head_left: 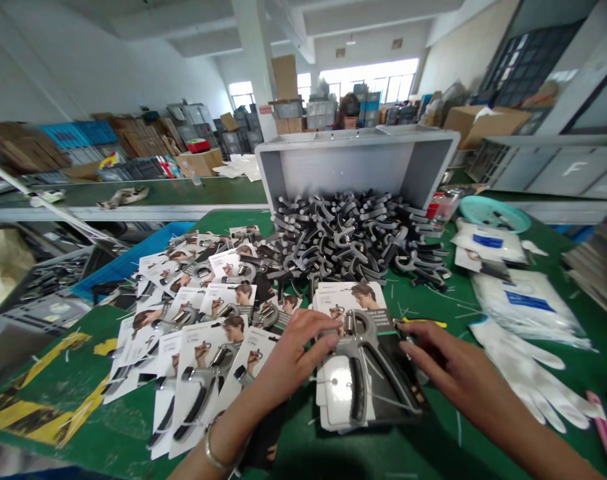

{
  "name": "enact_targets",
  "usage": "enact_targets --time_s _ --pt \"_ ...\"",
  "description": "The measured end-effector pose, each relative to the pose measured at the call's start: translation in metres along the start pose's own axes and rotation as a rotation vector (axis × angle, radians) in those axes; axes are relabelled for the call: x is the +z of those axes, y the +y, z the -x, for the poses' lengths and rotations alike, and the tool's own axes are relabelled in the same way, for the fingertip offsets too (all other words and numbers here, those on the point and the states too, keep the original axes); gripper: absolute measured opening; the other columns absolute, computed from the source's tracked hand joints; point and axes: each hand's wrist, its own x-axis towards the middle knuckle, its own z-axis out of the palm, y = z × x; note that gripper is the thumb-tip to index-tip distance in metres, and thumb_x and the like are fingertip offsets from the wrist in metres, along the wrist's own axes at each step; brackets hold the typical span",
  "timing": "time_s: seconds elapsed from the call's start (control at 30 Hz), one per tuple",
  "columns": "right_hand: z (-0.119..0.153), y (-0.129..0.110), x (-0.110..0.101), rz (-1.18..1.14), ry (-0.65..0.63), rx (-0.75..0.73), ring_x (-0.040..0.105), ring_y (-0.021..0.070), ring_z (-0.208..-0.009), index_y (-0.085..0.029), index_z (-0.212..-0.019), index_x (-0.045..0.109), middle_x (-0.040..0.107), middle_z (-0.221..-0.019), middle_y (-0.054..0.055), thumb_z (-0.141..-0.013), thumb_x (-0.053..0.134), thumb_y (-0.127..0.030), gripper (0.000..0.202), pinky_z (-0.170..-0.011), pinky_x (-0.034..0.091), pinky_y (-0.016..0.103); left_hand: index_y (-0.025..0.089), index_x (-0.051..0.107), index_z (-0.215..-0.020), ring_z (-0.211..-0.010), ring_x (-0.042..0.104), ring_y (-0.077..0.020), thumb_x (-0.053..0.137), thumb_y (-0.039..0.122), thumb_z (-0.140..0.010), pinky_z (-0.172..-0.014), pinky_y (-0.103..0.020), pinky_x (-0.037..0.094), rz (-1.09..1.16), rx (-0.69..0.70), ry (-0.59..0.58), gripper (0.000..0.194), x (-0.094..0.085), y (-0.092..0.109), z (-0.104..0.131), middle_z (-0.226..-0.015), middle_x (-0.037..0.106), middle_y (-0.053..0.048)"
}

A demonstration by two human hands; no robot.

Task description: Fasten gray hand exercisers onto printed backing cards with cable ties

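In front of me a grey and black hand grip strengthener lies on a printed backing card, with more cards seemingly stacked beneath. A thin white tie runs across its handles. My left hand has thumb and fingers around its upper left part, by the spring. At the card's right side is my right hand, fingers curled and thumb close to them; what they pinch is not clear. A yellow strip, perhaps a tool handle, shows just behind those fingers.
Carded strengtheners overlap at left. Loose ones spill from a tipped grey crate behind. At right are a white glove, plastic-wrapped packs, a turquoise plate and a pink tool. A person is beyond the crate.
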Motion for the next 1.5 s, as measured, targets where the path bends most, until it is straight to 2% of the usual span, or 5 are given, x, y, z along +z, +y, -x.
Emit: enact_targets --time_s 0.2,0.4,0.67,1.37,1.5 --pt "-0.009 -0.025 0.023 0.062 -0.032 -0.355 0.06 0.022 -0.091 -0.026 -0.097 0.065 0.066 -0.094 0.005 -0.097 0.057 -0.027 0.008 -0.08 0.048 0.037 0.025 0.071 -0.115 -0.113 0.056 -0.024 0.056 0.026 -0.096 -0.102 -0.042 0.037 -0.04 0.019 0.019 0.024 0.007 0.003 -0.037 -0.116 0.068 -0.008" --pt "-0.034 -0.023 0.034 -0.06 0.156 -0.253 0.055 0.0246 -0.106 -0.024 -0.086 0.064 0.064 -0.105 0.006 -0.096 0.059 -0.029 0.012 -0.095 0.04 0.043 0.023 0.076 -0.092 -0.1 0.061 -0.0225 0.07 0.029 -0.087 -0.094 -0.037 0.042 0.183 -0.016 -0.012 0.009 0.023 0.004 -0.04 -0.093 0.074 -0.005" --pt "-0.029 -0.017 0.036 -0.062 0.014 -0.181 0.034 0.03 -0.137 -0.025 -0.087 0.066 0.043 -0.151 0.005 -0.097 0.054 -0.038 0.02 -0.11 0.03 0.055 0.023 0.077 -0.092 -0.1 0.063 -0.0215 0.069 0.025 -0.088 -0.099 -0.038 0.04 0.258 -0.07 0.077 0.009 0.028 0.004 -0.039 -0.097 0.074 -0.005" --pt "-0.038 -0.021 0.035 -0.158 -0.002 -0.142 0.041 0.0293 -0.133 -0.023 -0.082 0.066 0.056 -0.138 0.007 -0.096 0.058 -0.037 0.021 -0.111 0.026 0.055 0.023 0.076 -0.094 -0.099 0.062 -0.0205 0.065 0.025 -0.091 -0.097 -0.036 0.041 0.238 0.036 -0.058 0.011 0.021 0.004 -0.033 -0.098 0.072 -0.005" --pt "-0.039 -0.02 0.039 -0.109 0.027 -0.182 0.043 0.0282 -0.131 -0.024 -0.087 0.065 0.056 -0.135 0.006 -0.096 0.058 -0.034 0.015 -0.11 0.028 0.052 0.02 0.073 -0.093 -0.097 0.063 -0.02 0.063 0.028 -0.092 -0.093 -0.033 0.045 0.325 -0.075 -0.057 0.012 0.009 0.01 -0.037 -0.096 0.07 -0.006"
